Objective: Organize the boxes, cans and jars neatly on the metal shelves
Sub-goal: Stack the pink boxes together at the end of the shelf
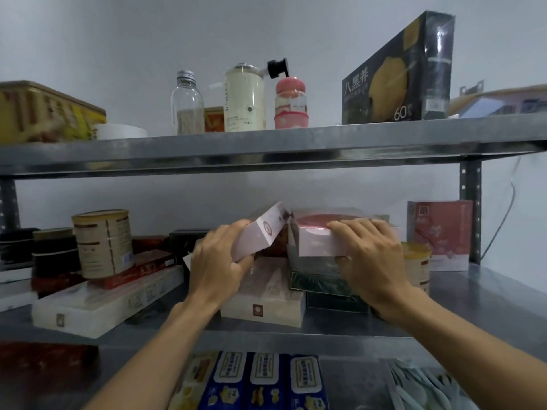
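Note:
On the middle metal shelf (488, 294), my left hand (217, 264) grips a tilted pale pink box (263, 232), lifted at its far end. My right hand (370, 255) holds a second pink box (319, 241) that lies flat on a stack of dark green boxes (319, 284). The two pink boxes touch at their upper corners. A cream box (266, 303) lies under the left one. A gold can (103, 242) stands on a red box (142, 270) to the left, and a yellow can (417, 264) is partly hidden behind my right hand.
The top shelf (266, 149) carries a yellow tin (44, 112), a clear bottle (187, 103), a cream canister (244, 99), a pink jar (291, 103) and a tall dark box (399, 72). A pink upright box (441, 233) stands at right. Blue packets (266, 380) fill the lower shelf.

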### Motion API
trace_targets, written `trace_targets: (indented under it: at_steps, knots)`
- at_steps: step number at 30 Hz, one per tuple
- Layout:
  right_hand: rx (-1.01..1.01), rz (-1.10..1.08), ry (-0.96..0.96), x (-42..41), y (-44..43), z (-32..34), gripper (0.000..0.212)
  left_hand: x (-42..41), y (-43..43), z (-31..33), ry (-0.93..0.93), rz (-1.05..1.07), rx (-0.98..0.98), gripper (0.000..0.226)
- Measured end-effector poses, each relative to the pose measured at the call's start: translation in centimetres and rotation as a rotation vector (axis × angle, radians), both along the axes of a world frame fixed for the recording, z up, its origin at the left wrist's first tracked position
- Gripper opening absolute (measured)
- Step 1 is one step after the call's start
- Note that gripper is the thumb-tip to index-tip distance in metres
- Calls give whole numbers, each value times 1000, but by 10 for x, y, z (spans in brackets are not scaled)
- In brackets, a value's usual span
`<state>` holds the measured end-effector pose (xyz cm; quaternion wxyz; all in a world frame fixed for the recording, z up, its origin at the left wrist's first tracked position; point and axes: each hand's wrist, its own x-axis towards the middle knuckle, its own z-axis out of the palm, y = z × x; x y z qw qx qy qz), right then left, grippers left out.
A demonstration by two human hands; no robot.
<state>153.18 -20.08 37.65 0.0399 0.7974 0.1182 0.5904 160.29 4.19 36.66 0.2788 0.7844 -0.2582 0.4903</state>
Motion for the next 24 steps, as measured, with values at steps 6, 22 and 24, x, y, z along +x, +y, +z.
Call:
trace_targets:
  at_steps: [6,22,24]
  knots:
    - [12,-34,-48,-26,-6,9,43,-13,-5,12,-62,-69,38,69]
    - [18,-369,-15,-125,-108,12,57,-58,-133,31,-176,-232,157,65]
    - [26,-378,-16,-134,-130,12,56,-66,-158,32,-182,-241,157,64]
